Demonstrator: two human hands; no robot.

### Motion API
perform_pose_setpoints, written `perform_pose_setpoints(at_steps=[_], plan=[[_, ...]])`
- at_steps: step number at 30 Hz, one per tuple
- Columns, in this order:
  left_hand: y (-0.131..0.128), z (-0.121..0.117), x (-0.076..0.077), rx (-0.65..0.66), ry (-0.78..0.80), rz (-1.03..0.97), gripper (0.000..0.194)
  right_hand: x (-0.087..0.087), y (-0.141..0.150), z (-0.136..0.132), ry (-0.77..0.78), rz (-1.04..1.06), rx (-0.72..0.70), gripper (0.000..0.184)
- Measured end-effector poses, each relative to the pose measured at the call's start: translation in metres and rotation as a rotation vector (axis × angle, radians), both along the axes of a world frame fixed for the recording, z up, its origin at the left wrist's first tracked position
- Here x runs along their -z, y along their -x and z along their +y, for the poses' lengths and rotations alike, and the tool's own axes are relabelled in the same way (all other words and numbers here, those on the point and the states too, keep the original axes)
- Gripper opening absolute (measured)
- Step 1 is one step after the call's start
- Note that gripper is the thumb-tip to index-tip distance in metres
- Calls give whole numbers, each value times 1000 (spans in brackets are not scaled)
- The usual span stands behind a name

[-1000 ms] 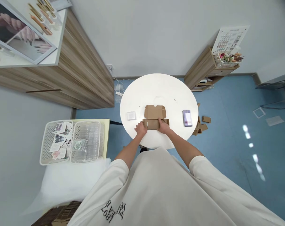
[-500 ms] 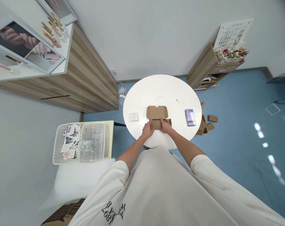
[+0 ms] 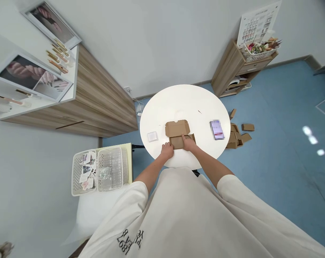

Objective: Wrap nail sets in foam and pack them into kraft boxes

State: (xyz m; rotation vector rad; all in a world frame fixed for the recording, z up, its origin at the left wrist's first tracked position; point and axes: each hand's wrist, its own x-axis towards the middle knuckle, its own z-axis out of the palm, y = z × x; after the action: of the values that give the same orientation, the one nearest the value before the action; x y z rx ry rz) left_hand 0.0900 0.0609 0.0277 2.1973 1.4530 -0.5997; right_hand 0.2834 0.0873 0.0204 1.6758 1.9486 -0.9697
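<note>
A flat brown cardboard box (image 3: 178, 129), partly folded, lies near the front of the round white table (image 3: 184, 100). My left hand (image 3: 167, 149) grips its near left corner with fingers curled. On the near right part of the box my right hand (image 3: 188, 143) presses, fingers closed over the folded flap. The box's far lid panel lies open toward the wall.
A small clear square case (image 3: 152, 136) lies left of the box, a purple-and-white card (image 3: 217, 129) to the right. Brown cartons (image 3: 239, 134) litter the blue floor. Two white baskets (image 3: 99, 170) sit on a low stand at left. Wooden cabinets stand by the wall.
My left hand moved right to the box's corner and the near left flap folded in, making the front part narrower. The camera view turned slightly.
</note>
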Motion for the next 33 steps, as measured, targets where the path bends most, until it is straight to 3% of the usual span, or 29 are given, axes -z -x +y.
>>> perform_pose_setpoints(at_steps=[6,11,17,24,29,31,33], plan=[[-2,-2,3,119,-70,60,43,-3,1,-1,14,2,12,113],[-4,-4,1,9,-92,8,48,-5,2,-2,-1,2,24,111],[-6,5,-1,-93,-95,-170,74,-6,2,-3,-9,13,25,110],[-4,14,7,-105,-76,-254,66,-4,2,-3,-35,6,13,104],[-1,15,10,-48,-84,-206,66,-10,-12,-27,-248,50,51,82],[0,16,11,-41,-81,-204,69,-11,-23,-39,-373,22,130,74],[1,17,12,-51,-71,-218,72,-10,-36,-49,-399,-37,252,76]])
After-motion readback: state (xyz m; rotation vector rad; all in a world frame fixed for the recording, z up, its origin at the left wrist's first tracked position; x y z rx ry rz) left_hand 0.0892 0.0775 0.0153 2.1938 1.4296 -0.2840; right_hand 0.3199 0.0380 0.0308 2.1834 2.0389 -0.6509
